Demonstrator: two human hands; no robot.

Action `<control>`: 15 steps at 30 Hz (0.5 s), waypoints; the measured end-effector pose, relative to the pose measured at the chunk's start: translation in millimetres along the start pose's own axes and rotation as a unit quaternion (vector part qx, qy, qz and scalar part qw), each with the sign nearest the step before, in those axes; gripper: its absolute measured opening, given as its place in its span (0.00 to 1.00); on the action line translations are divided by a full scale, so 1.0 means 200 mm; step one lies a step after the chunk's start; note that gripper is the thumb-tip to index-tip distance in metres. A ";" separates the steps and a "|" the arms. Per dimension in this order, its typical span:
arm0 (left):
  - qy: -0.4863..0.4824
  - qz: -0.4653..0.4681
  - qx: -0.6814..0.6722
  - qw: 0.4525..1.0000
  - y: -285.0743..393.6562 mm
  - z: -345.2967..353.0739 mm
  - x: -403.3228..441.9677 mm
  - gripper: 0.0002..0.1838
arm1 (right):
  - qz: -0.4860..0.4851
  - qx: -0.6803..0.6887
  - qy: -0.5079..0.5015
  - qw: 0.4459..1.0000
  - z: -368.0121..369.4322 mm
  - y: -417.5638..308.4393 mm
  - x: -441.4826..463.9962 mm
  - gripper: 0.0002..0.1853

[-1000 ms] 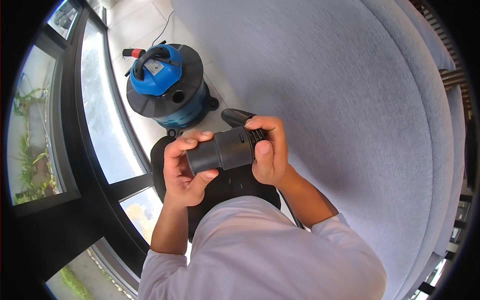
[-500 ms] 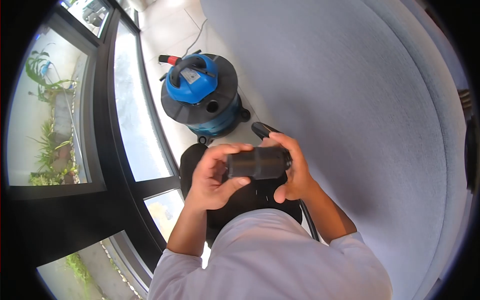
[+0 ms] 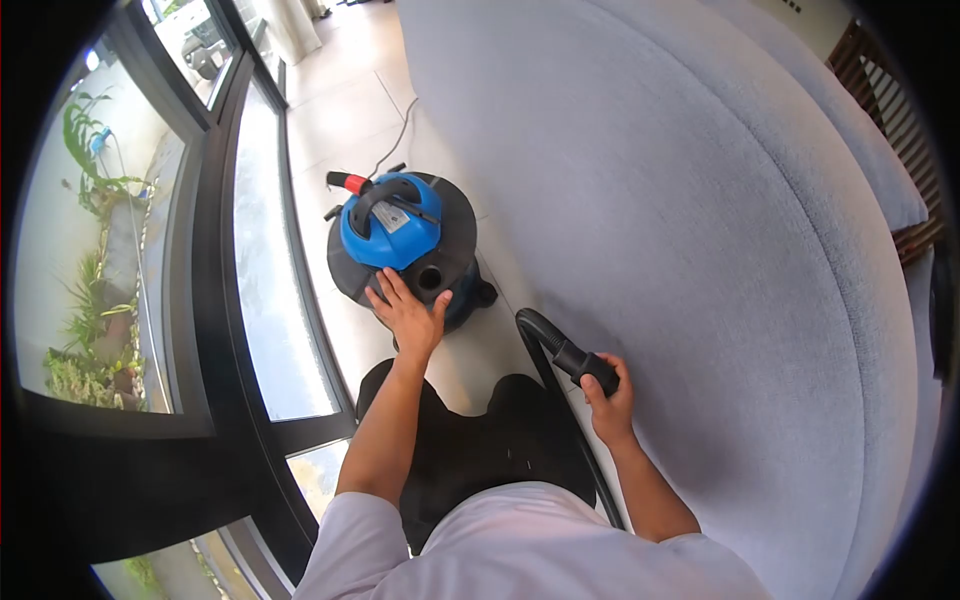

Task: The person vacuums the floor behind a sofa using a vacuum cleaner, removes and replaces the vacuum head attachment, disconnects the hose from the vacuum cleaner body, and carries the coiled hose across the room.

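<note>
A drum vacuum cleaner (image 3: pixel 391 232) with a blue top and dark lid stands on the floor in front of me. My left hand (image 3: pixel 413 318) lies on the near edge of its lid, fingers spread, holding nothing. Just right of those fingers is the round hose port (image 3: pixel 429 279), with nothing plugged into it. My right hand (image 3: pixel 613 400) grips the black end fitting of the vacuum hose (image 3: pixel 545 330), beside the sofa. From that fitting the ribbed hose bends over and runs back down past my right leg.
A grey sofa (image 3: pixel 690 200) fills the right side. Black-framed glass doors (image 3: pixel 262 230) line the left, with plants beyond them. A thin power cord (image 3: pixel 402 135) trails from the vacuum across the tiled floor (image 3: pixel 345 100).
My left hand has let go of the black hose fitting and moved forward onto the vacuum lid. My right hand has carried the fitting to the right, towards the sofa.
</note>
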State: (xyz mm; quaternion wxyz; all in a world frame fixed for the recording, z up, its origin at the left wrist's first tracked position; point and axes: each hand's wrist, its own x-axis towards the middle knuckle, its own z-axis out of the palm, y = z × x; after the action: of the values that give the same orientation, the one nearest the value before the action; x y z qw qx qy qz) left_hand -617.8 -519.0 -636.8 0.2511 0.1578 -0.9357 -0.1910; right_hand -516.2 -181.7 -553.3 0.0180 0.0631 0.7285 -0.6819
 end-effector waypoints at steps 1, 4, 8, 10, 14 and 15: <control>0.000 -0.004 0.008 1.000 -0.02 0.03 0.00 0.66 | 0.006 -0.003 0.003 1.000 0.01 0.04 -0.03 0.28; -0.011 -0.015 0.012 1.000 -0.11 0.12 0.04 0.65 | 0.002 -0.019 0.002 1.000 0.04 0.09 -0.10 0.27; -0.010 0.002 0.046 0.999 -0.29 0.29 0.12 0.68 | -0.009 -0.026 -0.021 0.999 0.01 0.22 -0.19 0.28; 0.004 0.027 0.054 0.998 -0.38 0.37 0.16 0.67 | 0.017 -0.032 -0.023 0.999 -0.04 0.30 -0.26 0.29; 0.016 0.075 0.098 0.992 -0.57 0.53 0.29 0.69 | 0.021 -0.035 -0.037 0.998 -0.05 0.47 -0.34 0.29; 0.026 0.091 0.125 0.988 -0.63 0.58 0.33 0.69 | 0.014 -0.037 -0.042 0.998 -0.05 0.51 -0.36 0.29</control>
State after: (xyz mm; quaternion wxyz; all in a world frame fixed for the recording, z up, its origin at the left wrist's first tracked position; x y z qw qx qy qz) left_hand -708.8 -624.5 -757.0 0.2696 0.1072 -0.9559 -0.0445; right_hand -432.1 -169.5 -645.3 0.0604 0.0437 0.7510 -0.6561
